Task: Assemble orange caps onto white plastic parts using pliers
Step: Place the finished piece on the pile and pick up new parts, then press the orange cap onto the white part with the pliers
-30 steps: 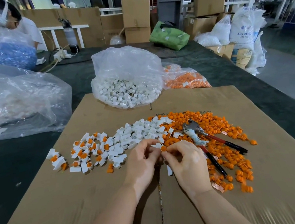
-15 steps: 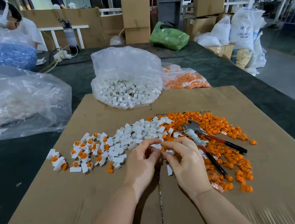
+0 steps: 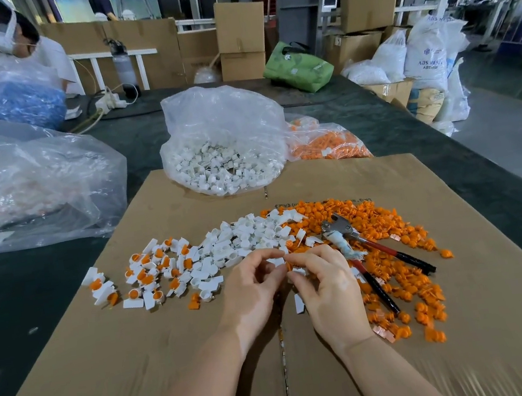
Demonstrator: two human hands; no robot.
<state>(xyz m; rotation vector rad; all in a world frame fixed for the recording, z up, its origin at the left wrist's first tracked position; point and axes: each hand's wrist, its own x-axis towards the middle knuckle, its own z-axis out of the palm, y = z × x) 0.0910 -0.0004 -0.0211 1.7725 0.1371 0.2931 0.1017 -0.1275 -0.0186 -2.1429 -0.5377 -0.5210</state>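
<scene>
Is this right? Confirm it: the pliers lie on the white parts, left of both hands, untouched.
Wrong in one respect. The head view shows the pliers lying on the orange caps, right of both hands, untouched. The left hand and right hand work a small part between them.

My two arms come in from the bottom edge, bare from forearm to fingertip, with no sleeve in sight. My left hand (image 3: pixel 253 294) and right hand (image 3: pixel 327 289) wear no gloves, rings or watch. My fingers (image 3: pixel 306 257) are slim, nails short and unpainted.
</scene>
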